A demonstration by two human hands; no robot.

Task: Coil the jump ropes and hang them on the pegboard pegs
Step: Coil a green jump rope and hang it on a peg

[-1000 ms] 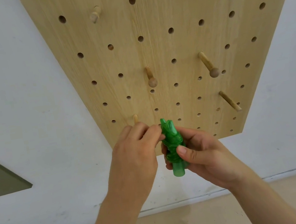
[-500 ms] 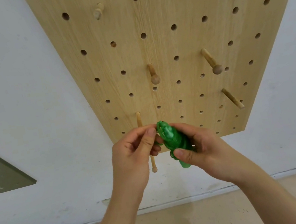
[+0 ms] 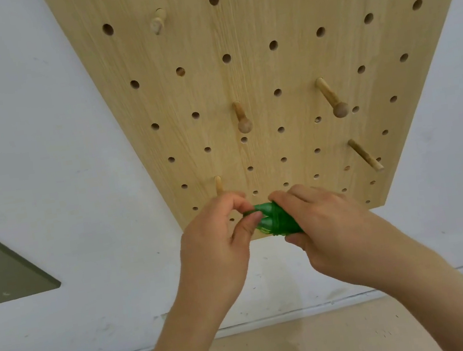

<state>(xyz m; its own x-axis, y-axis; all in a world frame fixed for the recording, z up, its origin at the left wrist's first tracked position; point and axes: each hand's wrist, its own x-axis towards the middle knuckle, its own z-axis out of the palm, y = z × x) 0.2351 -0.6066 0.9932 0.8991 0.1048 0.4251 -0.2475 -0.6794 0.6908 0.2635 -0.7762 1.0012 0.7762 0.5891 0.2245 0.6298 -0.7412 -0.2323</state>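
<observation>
Green jump rope (image 3: pixel 276 220) bundle mostly hidden inside right hand (image 3: pixel 326 225), grip closed around it; translucent plastic handles, thin cord wrapped round. Left hand (image 3: pixel 220 246) pinches the cord end. Held at the wooden pegboard (image 3: pixel 269 73) bottom edge, right of a half-covered peg (image 3: pixel 218 184). No writing legible.

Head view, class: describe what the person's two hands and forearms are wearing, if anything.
Both the left hand and the right hand are bare: no gloves, rings, watch or bracelet show. Both forearms are bare too, with no sleeve reaching as far as the picture shows.
</observation>
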